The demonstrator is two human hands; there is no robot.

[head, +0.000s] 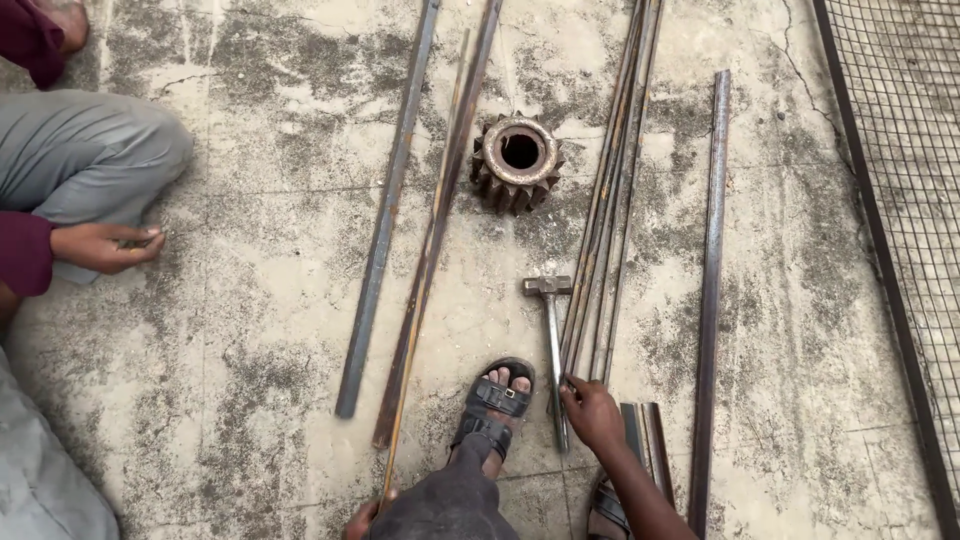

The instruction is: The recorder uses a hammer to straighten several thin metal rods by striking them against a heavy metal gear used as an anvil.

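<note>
My right hand is low on the concrete floor, its fingertips closed on the near ends of a bundle of thin steel rods that runs away from me. A hammer lies just left of the bundle, with its handle reaching down to my hand. Only part of my left hand shows at the bottom edge, pinching the near end of a thin rusty rod. My sandalled foot rests between the two hands. A rusty toothed gear lies farther out.
A grey flat bar and a long round bar lie lengthwise on the floor. Short bar pieces sit by my right wrist. A wire mesh panel lies along the right side. Another person crouches at left, one hand near their knee.
</note>
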